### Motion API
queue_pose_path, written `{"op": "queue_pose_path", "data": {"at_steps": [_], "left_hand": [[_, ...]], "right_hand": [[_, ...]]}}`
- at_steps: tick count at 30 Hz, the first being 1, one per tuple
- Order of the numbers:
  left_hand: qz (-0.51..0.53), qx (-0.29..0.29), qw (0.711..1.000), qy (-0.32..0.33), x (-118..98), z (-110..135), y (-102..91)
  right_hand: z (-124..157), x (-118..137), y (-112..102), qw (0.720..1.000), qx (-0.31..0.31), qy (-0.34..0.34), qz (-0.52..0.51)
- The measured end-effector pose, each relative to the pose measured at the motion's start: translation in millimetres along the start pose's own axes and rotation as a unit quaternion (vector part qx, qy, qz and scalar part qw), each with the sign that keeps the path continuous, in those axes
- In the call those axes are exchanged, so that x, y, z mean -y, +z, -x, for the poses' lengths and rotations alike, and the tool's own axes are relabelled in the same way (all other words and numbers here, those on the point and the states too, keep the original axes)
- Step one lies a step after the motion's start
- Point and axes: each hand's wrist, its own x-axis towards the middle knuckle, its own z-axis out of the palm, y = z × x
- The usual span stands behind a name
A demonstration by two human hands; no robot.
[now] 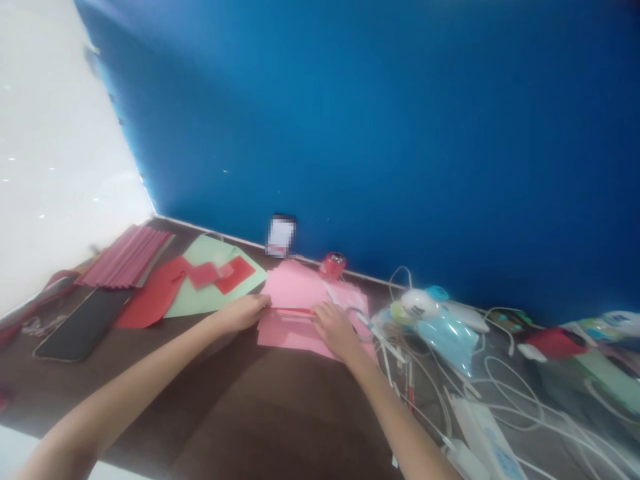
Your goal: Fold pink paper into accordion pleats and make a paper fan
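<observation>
Strip [293, 311], thin and red, crosses pink paper [294, 333], left grip [247, 311] and right grip [337, 328] pinching it.

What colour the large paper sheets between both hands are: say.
Large paper sheets: pink, clearest in head view.

The person's bare left forearm [140, 387] reaches in from the lower left corner and slants up to the right, its wrist [216, 328] nearly straight. The left hand [250, 311] has its back turned up, fingers [265, 302] close together and pointing right. The right forearm [400, 420], also bare, rises from the bottom edge and leans left. The right hand [336, 330] is palm down, fingers bent and aimed inward. Both hands sit nearly level, near each other but apart. Blur hides how firmly the fingertips press.
</observation>
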Motion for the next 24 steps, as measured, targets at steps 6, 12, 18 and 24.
{"op": "queue_pose_path", "data": {"at_steps": [6, 12, 18, 24], "left_hand": [[-0.137, -0.037, 0.988, 0.053, 0.9, 7.1, 0.6], [-0.140, -0.065, 0.982, 0.106, -0.4, 5.7, 2.4], [-0.127, -0.155, 0.967, 0.157, -15.0, 2.2, 12.2], [-0.073, -0.092, 0.987, 0.106, -18.5, -0.6, 2.3]], "right_hand": [[9.4, 2.1, -1.5, 0.999, -0.036, 0.034, -0.014], [12.6, 8.1, -2.3, 0.992, -0.071, 0.029, -0.104], [17.1, 19.1, -2.4, 0.992, -0.108, -0.012, -0.065], [13.0, 18.5, -15.2, 0.990, -0.079, 0.040, -0.111]]}}
